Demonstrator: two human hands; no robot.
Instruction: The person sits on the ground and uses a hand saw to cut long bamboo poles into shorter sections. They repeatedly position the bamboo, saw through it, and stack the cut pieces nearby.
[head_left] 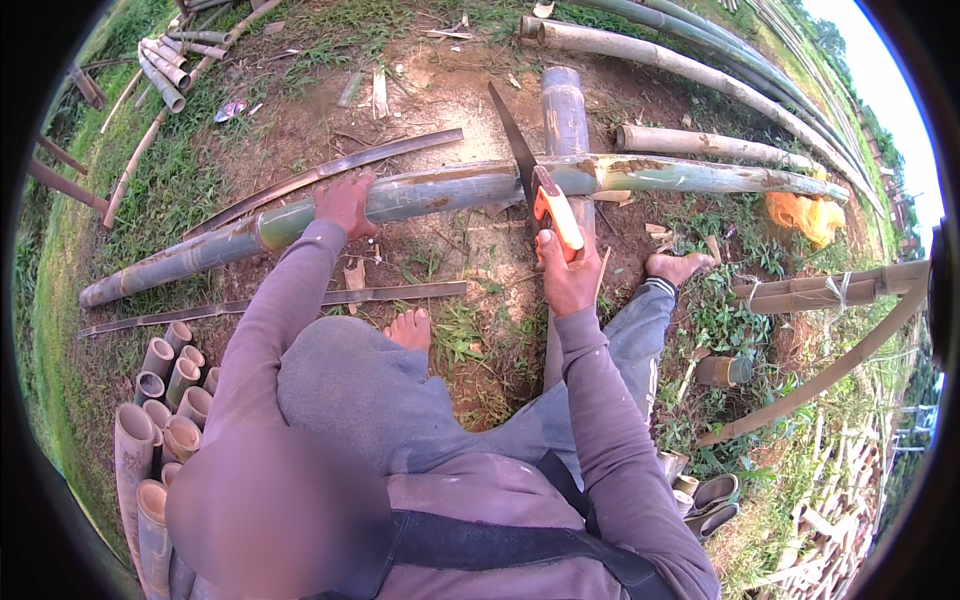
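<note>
Setting: outdoor ground of bare soil and grass, seen from the head camera looking down over the person's own arms and legs.
Long bamboo pole (440, 190): lies roughly left to right across the middle of the view, grey-green, resting over a second pole section (563, 110) that runs away from the person.
Left hand (345, 203): pressed down on top of the long bamboo pole, left of the cut, fingers wrapped over its curve; closed on the pole.
Right hand (567, 272): fist closed around the orange handle of a handsaw (530, 180).
Handsaw: dark blade angled up and left from the handle, its edge set into the long bamboo pole just right of centre; handle on the near side of the pole.
Left foot (409, 328): bare, on the soil below the pole, near a flat bamboo strip (290, 300).
Right foot (678, 266): bare, on grass just right of the saw hand.
Curved split strip (330, 172): lies behind the pole on the left, running alongside it.
Cut bamboo sections (165, 400): a stack of short hollow pieces, open ends showing, at lower left beside the person.
Further poles (690, 70): several long stems at upper right, well apart from the hands.
Orange-yellow bag (805, 215): on grass at right, just past the far end of the pole.
Sandals (712, 500): 1 pair at lower right, near the right elbow.
Tied pole bundle (830, 288): at right, bound with light cord.
</note>
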